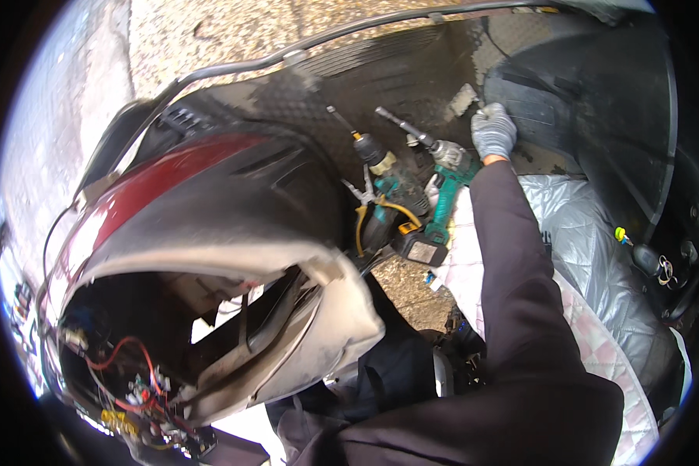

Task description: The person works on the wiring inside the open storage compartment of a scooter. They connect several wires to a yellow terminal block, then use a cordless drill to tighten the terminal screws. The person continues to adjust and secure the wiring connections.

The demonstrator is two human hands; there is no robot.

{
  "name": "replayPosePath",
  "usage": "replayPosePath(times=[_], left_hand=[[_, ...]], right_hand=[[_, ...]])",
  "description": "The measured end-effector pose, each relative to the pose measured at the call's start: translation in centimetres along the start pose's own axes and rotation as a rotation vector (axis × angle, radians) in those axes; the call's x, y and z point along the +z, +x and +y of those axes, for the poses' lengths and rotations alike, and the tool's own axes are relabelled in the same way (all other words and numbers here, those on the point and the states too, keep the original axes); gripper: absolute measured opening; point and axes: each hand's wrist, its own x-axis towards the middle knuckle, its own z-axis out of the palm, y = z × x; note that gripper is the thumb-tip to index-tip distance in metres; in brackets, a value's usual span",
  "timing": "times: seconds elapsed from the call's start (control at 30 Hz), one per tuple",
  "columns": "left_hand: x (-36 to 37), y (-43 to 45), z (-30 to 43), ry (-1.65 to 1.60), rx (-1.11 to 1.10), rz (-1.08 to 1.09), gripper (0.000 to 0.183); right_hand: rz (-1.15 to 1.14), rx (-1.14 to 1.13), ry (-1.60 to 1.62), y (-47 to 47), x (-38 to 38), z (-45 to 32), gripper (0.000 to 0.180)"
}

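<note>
My right hand [493,129], in a grey-white striped knit glove, rests low over the dark, dirty footboard [396,81] of a scooter-like vehicle. Its fingers are curled beside a small pale piece [461,102]; what lies inside them is hidden. Just left of the wrist lies a teal cordless impact wrench [447,192] with a long socket and a black battery. Beyond it is a second cordless driver [387,169], its bit pointing away from me. Pliers with yellow handles [366,201] lie against that driver. My left hand is out of view.
At left stands an open seat housing [221,192] with a pale rim. Loose wires and connectors [145,390] hang at its lower left. A silver quilted cover [582,233] drapes beside my forearm. Keys with a fob [649,260] hang at right. A metal rail [303,49] edges the footboard.
</note>
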Motion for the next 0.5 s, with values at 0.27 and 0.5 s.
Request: replayPosePath(times=[0.27, 0.5], left_hand=[[-1.0, -2.9, 2.1, -0.275, -0.080, -0.413, 0.033], [1.1, -2.1, 1.5, -0.561, 0.101, -0.408, 0.043]], right_hand=[[-0.054, -0.115, 1.328, -7.1, -11.2, -5.5, 0.009], [-0.463, -0.692, 1.392, -29.1, -29.0, -24.6, 0.012]])
